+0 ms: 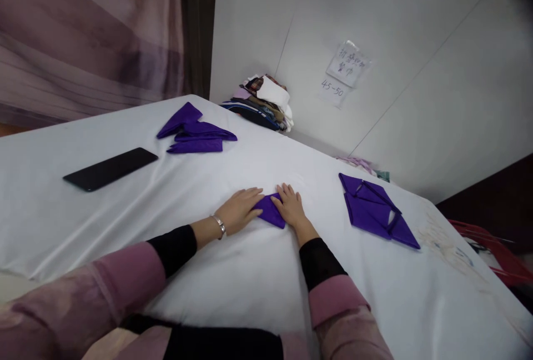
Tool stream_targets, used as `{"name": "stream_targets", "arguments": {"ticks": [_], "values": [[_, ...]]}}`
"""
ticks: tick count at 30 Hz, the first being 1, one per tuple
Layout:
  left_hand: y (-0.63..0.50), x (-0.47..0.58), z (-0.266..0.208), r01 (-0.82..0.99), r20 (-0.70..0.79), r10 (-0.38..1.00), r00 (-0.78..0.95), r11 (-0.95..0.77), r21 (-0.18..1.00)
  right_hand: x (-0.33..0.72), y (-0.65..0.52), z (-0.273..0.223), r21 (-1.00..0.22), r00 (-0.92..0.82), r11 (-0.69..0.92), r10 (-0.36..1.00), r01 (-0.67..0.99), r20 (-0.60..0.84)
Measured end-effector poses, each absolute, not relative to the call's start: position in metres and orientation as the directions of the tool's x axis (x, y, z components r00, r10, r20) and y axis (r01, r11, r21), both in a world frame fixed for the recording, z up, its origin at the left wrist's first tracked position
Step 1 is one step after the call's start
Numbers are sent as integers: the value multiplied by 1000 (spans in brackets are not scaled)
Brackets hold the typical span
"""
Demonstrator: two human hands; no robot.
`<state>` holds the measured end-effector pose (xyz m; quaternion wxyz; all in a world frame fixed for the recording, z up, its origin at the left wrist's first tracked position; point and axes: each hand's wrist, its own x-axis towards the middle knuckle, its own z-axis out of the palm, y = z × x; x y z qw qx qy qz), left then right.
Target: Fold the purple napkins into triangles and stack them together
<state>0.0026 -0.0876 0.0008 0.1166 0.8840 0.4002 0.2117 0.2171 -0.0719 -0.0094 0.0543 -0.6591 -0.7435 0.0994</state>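
A small folded purple cloth napkin (271, 214) lies on the white-covered table (233, 288) in front of me, narrowing toward its lower right. My left hand (238, 210), with a silver bracelet at the wrist, rests against the napkin's left end, fingers stretched out and thumb apart. On its upper right edge lies my right hand (291, 204), palm down with the fingers extended. Both hands press the cloth from above; parts of its edges are hidden under the fingertips.
Folded purple napkins (195, 131) lie at the back left, near a black flat phone-like slab (111, 169). More purple napkins (375, 204) lie at the right. A pile of clothes (262, 101) sits beyond the far edge, below paper signs (347, 65) on the wall.
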Motion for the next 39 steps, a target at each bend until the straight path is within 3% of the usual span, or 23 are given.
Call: {"name": "stream_targets", "arguments": {"ticks": [3,11,17,23,29,39], "values": [[-91,12,-10,673,144,734,663,-670,313,217,-72,-8,-213,-122,108,991,971,-52],[-87,12,-9,725,59,761,646,-635,267,215,-72,-6,-251,-130,113,990,961,-50],[-88,46,-2,677,229,714,661,-700,226,213,-75,0,-260,-148,135,988,956,-32],[-72,51,-40,669,257,690,676,-722,179,220,-69,2,-292,-199,181,979,939,-33],[-72,51,-37,687,184,712,678,-702,186,232,-61,0,-325,-228,221,974,920,18],[-73,53,-29,691,164,714,681,-700,179,250,-40,7,-263,-26,8,998,965,-65]]}}
